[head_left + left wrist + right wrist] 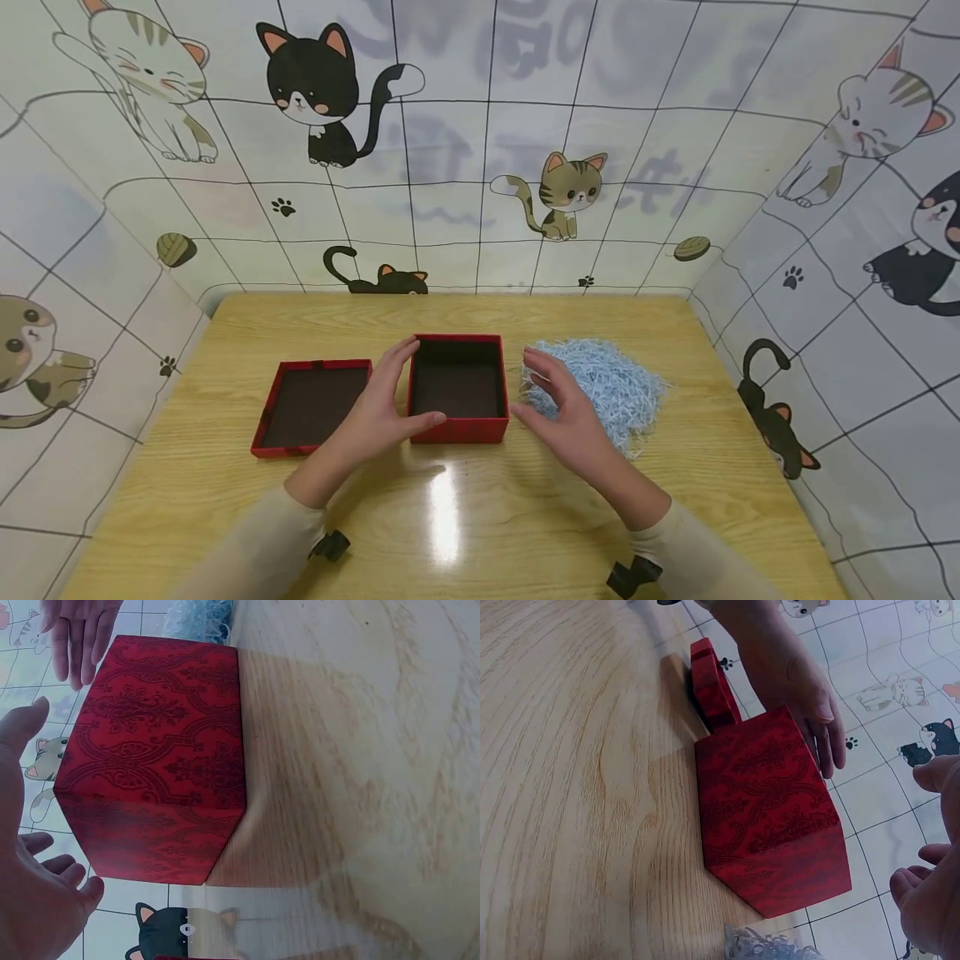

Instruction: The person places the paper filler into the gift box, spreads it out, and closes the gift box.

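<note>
A red patterned box [459, 431] with a dark inside stands open-topped in the middle of the table. My left hand [382, 408] is at its left side, thumb over the front edge and fingers near the back left corner; whether it touches the box I cannot tell. To the box's right my right hand [566, 417] hovers apart from it, fingers loosely bent with nothing in them. Behind that hand lies a heap of light blue shredded paper [622, 387]. The left wrist view shows the patterned box wall [150, 720] between the two hands.
The red box lid [315, 404] lies inside-up on the left of the wooden table [480, 517], partly behind my left hand. A cat-patterned cloth [465, 208] surrounds the table at the back and both sides.
</note>
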Demonstrator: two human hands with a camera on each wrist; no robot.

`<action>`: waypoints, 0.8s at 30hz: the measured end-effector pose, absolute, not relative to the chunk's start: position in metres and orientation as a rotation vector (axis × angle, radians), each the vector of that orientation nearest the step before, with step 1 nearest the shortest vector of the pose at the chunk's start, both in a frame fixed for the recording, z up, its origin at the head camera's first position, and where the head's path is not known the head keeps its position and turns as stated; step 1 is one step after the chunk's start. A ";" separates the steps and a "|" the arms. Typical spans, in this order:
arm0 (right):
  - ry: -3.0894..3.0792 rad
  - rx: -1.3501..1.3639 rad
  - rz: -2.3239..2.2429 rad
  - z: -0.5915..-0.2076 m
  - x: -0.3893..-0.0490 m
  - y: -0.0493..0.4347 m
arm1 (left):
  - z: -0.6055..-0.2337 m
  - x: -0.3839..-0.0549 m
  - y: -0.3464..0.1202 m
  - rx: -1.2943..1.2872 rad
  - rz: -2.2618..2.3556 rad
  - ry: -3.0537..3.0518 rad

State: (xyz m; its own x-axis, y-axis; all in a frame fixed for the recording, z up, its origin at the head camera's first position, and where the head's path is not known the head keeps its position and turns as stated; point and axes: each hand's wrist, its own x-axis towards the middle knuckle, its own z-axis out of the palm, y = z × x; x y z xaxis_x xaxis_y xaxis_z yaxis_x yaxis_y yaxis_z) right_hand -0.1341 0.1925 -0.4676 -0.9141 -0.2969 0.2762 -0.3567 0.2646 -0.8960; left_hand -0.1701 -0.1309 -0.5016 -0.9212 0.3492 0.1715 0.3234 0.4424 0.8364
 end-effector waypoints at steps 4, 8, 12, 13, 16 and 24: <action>-2.471 0.625 1.760 -0.471 -0.134 0.194 | -0.505 -0.170 -0.130 0.611 1.515 2.668; -2.470 0.614 1.777 -0.470 -0.134 0.194 | -0.510 -0.171 -0.128 0.548 1.496 2.691; -2.471 0.597 1.769 -0.471 -0.135 0.197 | -0.515 -0.171 -0.124 0.486 1.489 2.692; -2.473 0.589 1.765 -0.472 -0.135 0.198 | -0.515 -0.171 -0.123 0.477 1.485 2.694; -2.473 0.554 1.763 -0.473 -0.136 0.202 | -0.518 -0.171 -0.120 0.463 1.476 2.695; -2.525 0.484 1.730 -0.478 -0.138 0.215 | -0.520 -0.170 -0.113 0.420 1.449 2.719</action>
State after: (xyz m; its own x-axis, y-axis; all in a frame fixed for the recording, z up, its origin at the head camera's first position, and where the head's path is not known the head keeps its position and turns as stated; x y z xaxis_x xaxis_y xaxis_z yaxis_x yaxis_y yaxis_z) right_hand -0.1379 0.2148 -0.4784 -0.9503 -0.2304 0.2093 -0.2784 0.3282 -0.9026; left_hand -0.1704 -0.1133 -0.5197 -0.9629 0.2512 0.0981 0.2215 0.5291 0.8192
